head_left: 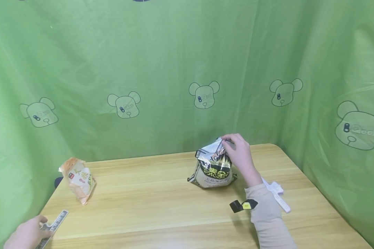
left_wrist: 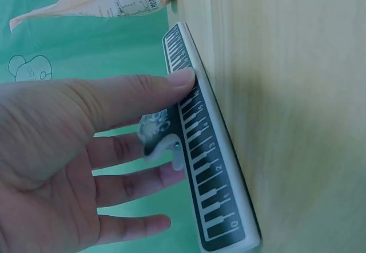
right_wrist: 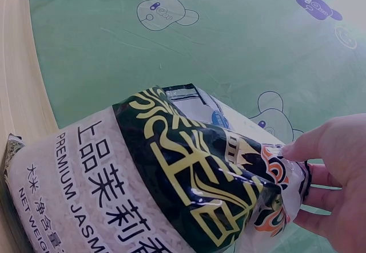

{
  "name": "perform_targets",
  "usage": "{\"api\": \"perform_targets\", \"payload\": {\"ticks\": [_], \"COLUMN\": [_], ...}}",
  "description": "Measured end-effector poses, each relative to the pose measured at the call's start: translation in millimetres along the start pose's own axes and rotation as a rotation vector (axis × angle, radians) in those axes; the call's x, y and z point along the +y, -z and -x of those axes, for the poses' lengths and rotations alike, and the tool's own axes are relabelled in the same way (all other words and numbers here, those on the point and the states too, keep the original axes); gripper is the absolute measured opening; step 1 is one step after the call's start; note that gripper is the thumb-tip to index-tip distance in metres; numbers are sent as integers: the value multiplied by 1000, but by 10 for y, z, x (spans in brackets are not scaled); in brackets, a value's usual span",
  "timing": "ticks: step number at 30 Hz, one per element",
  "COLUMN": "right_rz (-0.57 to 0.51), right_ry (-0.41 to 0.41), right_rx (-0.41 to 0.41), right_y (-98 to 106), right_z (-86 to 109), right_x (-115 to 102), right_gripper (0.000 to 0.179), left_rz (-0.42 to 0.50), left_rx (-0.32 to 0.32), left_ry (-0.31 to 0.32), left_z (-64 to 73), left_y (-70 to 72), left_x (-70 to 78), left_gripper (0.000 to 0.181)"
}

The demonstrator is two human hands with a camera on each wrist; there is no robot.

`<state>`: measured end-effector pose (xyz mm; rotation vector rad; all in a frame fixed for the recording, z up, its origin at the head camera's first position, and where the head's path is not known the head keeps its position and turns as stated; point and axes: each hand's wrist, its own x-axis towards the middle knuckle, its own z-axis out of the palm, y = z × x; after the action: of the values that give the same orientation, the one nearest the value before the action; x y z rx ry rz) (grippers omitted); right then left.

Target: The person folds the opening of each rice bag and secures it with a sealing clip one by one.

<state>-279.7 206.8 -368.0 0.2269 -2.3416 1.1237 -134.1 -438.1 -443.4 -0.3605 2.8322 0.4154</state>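
Observation:
At the near left of the table my left hand [head_left: 26,233] holds a black-and-white ruler [head_left: 60,219] with a piano-key pattern. The left wrist view has the thumb on the face of the ruler [left_wrist: 209,150] and the other fingers behind it, beside a dark-and-pale figure on its edge. My right hand [head_left: 241,155] pinches the gathered top corner of a bag of jasmine rice [head_left: 216,176]. In the right wrist view, thumb and fingers close on the printed top of the rice bag [right_wrist: 114,196], its lower part full of white grains.
An orange-and-white food bag [head_left: 81,181] leans at the table's left edge. Right of my right forearm lies a white ruler-like piece [head_left: 278,199]. A black piece with a yellow label [head_left: 246,205] shows against the right sleeve. Green curtains [head_left: 162,69] surround the wooden table [head_left: 149,207].

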Motion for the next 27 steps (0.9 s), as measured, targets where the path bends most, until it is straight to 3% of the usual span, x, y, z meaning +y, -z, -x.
{"api": "perform_targets", "payload": {"ticks": [18,27], "right_rz": [5,6], "right_ry": [12,-2], "right_rx": [6,3], "right_y": [-15,-13], "right_z": [-4,-9], "right_x": [25,22], "right_gripper": [19,20], "left_rz": [9,-3], "left_rx": [119,229], "left_ry": [-102,-114], "left_z": [24,47], "left_y": [77,114], "left_x": [111,189], "left_gripper": [63,56]}}
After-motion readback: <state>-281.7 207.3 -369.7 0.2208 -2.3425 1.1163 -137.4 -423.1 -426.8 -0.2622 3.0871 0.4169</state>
